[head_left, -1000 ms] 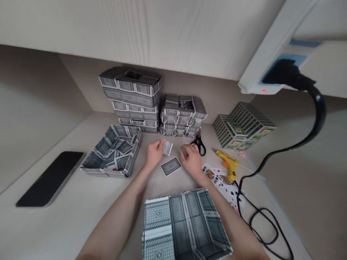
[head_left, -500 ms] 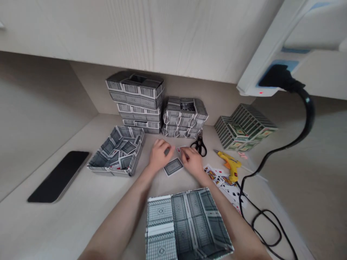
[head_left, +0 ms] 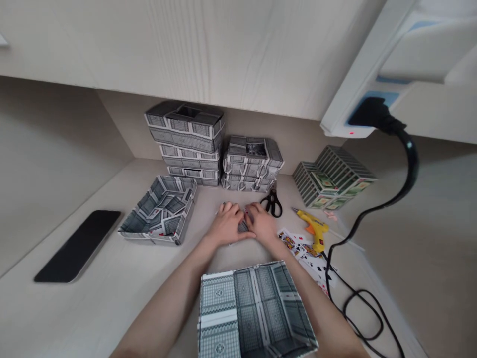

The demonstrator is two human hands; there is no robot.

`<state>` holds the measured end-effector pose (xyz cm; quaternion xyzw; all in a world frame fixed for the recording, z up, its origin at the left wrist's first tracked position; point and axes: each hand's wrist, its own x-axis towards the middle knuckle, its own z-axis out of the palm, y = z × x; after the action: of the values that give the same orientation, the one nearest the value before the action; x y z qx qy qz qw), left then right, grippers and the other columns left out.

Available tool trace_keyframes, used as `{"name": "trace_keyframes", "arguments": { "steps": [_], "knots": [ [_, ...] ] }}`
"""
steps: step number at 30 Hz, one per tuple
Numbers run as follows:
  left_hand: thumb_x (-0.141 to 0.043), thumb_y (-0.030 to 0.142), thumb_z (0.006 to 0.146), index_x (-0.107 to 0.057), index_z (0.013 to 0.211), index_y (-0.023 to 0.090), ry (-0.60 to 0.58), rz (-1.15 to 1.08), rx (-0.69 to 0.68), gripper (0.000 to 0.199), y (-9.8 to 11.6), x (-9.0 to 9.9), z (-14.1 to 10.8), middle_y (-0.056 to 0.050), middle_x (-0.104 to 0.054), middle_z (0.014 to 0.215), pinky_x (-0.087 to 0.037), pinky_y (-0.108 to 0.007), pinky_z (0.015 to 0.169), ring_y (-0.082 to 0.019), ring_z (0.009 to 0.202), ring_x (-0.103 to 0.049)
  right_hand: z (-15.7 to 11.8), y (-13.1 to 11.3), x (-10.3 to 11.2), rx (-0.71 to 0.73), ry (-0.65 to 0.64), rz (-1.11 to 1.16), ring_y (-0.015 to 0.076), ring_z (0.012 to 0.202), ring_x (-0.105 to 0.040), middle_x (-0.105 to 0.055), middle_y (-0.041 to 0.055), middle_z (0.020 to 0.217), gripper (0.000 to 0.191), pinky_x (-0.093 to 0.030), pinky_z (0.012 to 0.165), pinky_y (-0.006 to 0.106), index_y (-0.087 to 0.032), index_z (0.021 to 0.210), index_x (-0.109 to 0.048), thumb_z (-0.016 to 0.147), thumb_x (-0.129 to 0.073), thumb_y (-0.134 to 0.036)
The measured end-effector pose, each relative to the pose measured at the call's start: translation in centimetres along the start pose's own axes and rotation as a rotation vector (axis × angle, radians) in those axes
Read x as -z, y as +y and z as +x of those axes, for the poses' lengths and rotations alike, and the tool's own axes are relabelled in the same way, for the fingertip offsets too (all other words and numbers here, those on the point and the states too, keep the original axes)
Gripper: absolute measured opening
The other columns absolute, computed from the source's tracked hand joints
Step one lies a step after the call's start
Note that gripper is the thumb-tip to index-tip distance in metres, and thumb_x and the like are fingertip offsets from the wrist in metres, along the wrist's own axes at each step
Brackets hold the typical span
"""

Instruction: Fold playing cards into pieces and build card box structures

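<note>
My left hand [head_left: 227, 224] and my right hand [head_left: 262, 223] meet over the tabletop, thumbs close together. Between them a patterned playing card [head_left: 243, 226] shows in part, with the fingers of both hands closed on it. Most of the card is covered by the hands, so whether a second one lies with it is hard to see. Just beyond my right hand lie black-handled scissors [head_left: 273, 203]. Nearer me, between my forearms, stands an open box made of playing cards [head_left: 257, 308].
On the left are an open card tray [head_left: 149, 234] of loose cards and a black phone [head_left: 78, 246]. Stacked card boxes [head_left: 192, 134] stand behind. To the right lie a yellow glue gun [head_left: 315, 229], face-up cards [head_left: 303, 251], a green card structure [head_left: 331, 176] and a black cable [head_left: 357, 219].
Both hands have come together and down over the card that lay face down between them. My left hand has turned palm down. The view has shifted slightly.
</note>
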<state>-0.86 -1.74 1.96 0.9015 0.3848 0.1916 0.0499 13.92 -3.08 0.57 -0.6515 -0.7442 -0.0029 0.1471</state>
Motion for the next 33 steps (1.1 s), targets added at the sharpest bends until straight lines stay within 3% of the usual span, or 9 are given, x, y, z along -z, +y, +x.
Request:
{"name": "trace_keyframes", "arguments": {
  "steps": [7,12,18,23,26,29,33],
  "knots": [
    [-0.045,0.065,0.068,-0.052,0.082,0.018,0.017,-0.048,-0.015,0.050,0.3,0.1,-0.1,-0.008,-0.050,0.088,-0.030,-0.037,0.076,-0.024,0.086,-0.040,-0.1,-0.4,0.4,-0.011,-0.027,-0.065,0.0165,0.074,-0.056,-0.051,0.0079,0.108,0.029,-0.038,0.055,0.025,-0.023,0.110,-0.051,0.085,-0.039,-0.029],
    [-0.044,0.064,0.069,-0.053,0.076,0.017,0.016,-0.056,-0.020,0.048,0.3,0.1,-0.1,-0.008,-0.050,0.086,-0.031,-0.037,0.075,-0.023,0.086,-0.040,-0.2,-0.4,0.6,0.007,-0.030,-0.060,0.0195,0.082,-0.051,-0.052,0.0087,0.099,0.026,-0.038,0.063,0.027,-0.021,0.105,-0.052,0.082,-0.045,-0.029],
    [-0.041,0.058,0.076,-0.053,0.070,0.017,0.014,-0.040,-0.028,0.043,0.3,0.0,0.0,-0.007,-0.052,0.081,-0.032,-0.036,0.074,-0.022,0.084,-0.042,-0.1,-0.2,0.3,-0.009,0.061,-0.088,0.0239,0.088,-0.044,-0.053,0.0100,0.088,0.021,-0.036,0.075,0.033,-0.016,0.090,-0.057,0.082,-0.044,-0.031],
    [-0.023,0.035,0.089,-0.054,0.078,0.016,0.175,-0.083,0.178,0.038,-0.3,-0.7,0.5,-0.008,-0.055,0.080,-0.034,-0.034,0.073,-0.019,0.080,-0.046,-0.2,-0.4,0.1,0.010,0.118,-0.077,0.0243,0.088,-0.044,-0.051,0.0108,0.085,0.030,-0.037,0.073,0.034,-0.016,0.076,-0.060,0.085,-0.040,-0.036],
    [-0.021,0.033,0.090,-0.055,0.073,0.015,0.228,-0.110,0.265,0.043,-0.7,-1.0,0.7,-0.007,-0.054,0.076,-0.035,-0.032,0.072,-0.018,0.078,-0.048,-0.1,-0.4,-0.1,-0.059,0.155,-0.067,0.0213,0.081,-0.049,-0.051,0.0111,0.088,0.037,-0.038,0.066,0.031,-0.014,0.078,-0.061,0.086,-0.036,-0.041],
    [-0.027,0.038,0.088,-0.057,0.070,0.016,0.182,-0.107,0.205,0.041,-0.6,-1.1,0.6,-0.007,-0.055,0.076,-0.035,-0.032,0.073,-0.018,0.079,-0.048,0.0,-0.3,-0.3,-0.186,0.175,-0.022,0.0166,0.070,-0.052,-0.052,0.0113,0.094,0.042,-0.036,0.056,0.027,-0.013,0.084,-0.059,0.087,-0.031,-0.045],
    [-0.034,0.037,0.086,-0.057,0.083,0.018,0.124,-0.111,0.139,0.031,0.0,-1.0,0.5,-0.007,-0.056,0.085,-0.034,-0.034,0.075,-0.020,0.085,-0.046,0.3,0.4,-0.7,-0.272,0.246,0.100,0.0165,0.069,-0.053,-0.056,0.0095,0.088,0.044,-0.034,0.056,0.026,-0.015,0.085,-0.059,0.088,-0.028,-0.046]
  ]
}}
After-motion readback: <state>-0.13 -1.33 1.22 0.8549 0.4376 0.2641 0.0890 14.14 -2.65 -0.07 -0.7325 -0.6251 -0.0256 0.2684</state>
